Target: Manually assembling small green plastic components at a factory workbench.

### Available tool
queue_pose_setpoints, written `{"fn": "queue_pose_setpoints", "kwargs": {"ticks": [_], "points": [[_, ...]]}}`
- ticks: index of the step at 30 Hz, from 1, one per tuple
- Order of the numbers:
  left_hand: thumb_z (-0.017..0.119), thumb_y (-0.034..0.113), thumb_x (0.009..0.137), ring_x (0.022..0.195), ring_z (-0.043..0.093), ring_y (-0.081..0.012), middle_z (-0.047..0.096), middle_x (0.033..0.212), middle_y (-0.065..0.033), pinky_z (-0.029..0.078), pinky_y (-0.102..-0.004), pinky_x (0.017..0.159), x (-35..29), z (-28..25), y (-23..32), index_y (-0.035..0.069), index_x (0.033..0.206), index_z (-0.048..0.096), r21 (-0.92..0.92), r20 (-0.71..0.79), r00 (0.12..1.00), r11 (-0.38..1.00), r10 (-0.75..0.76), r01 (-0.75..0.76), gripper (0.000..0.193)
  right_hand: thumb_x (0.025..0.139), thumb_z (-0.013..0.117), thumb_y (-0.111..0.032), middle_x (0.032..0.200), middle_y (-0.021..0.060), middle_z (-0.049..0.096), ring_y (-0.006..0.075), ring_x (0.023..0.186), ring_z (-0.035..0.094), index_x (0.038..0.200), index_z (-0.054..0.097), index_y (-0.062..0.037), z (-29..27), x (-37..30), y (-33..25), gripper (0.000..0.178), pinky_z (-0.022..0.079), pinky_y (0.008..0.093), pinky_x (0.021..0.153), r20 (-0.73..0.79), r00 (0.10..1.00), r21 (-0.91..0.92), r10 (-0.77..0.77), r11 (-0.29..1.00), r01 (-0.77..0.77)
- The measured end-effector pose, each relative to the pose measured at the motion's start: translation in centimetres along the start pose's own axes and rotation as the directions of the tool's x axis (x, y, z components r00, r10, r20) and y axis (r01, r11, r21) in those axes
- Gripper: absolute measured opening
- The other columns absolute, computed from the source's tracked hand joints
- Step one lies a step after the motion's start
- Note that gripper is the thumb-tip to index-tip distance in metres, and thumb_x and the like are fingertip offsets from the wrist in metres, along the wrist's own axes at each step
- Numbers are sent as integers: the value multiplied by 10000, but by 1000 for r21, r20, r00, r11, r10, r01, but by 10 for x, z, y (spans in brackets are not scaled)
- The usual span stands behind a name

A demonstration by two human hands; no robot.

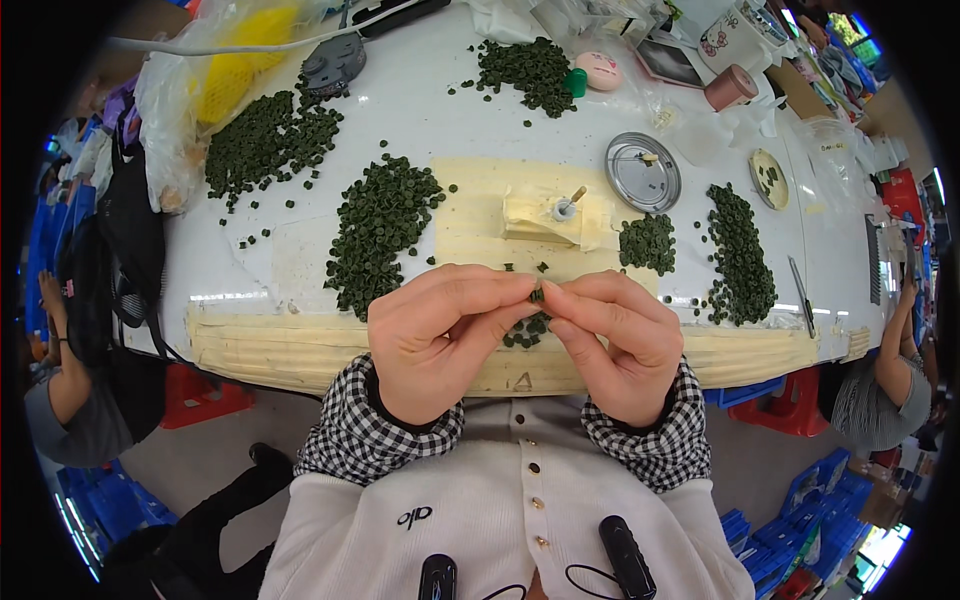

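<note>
Over the glossy white table (410, 110), the left hand (428, 338) and right hand (625, 338), fingertips nearly closed, pinched a small dark-green plastic-looking piece (537, 296) between them; light, even pressure seemed best for steadying it

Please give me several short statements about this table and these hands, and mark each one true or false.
1. The left hand and right hand meet at a small dark green piece. True.
2. The round metal tray stands left of the taped block. False: it stands to its right.
3. A slim tool lies right of the rightmost long green pile. True.
4. The sleeve cuffs are plain red. False: they are black-and-white checked.
</note>
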State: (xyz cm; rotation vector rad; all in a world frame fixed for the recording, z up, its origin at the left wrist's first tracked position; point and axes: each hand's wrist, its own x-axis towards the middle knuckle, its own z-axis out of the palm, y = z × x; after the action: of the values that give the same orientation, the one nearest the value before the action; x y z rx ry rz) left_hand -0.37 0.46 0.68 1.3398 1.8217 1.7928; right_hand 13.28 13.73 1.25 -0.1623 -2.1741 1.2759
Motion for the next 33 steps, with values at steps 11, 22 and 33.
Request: {"fn": "queue_pose_setpoints", "kwargs": {"ticks": [11,22,33], "points": [[713,-105,776,731,620,-114,697,879,-105,468,-207,608,0,0,-2,-16,957,713,-39,1,1000,999,8,-8,202,787,713,70,959,120,677,198,778,650,1120,696,-6,2,0,1,342,528,266,674,3,1000,-27,-31,999,31],[709,-98,790,727,609,-98,693,882,-102,461,-198,614,-2,-2,1,-23,965,706,-87,4,989,985,-147,146,191,770,744,17,932,122,657,206,767,633,1117,687,-2,-8,9,-9,352,516,276,664,-71,996,-193,-60,980,45],[704,-102,793,744,607,-100,700,906,-107,461,-201,642,-2,-3,1,-29,961,705,-78,7,989,986,-150,150,184,819,730,-113,809,74,603,187,666,543,965,686,-17,-26,56,15,181,448,297,583,-89,996,-439,26,896,-63]]}}
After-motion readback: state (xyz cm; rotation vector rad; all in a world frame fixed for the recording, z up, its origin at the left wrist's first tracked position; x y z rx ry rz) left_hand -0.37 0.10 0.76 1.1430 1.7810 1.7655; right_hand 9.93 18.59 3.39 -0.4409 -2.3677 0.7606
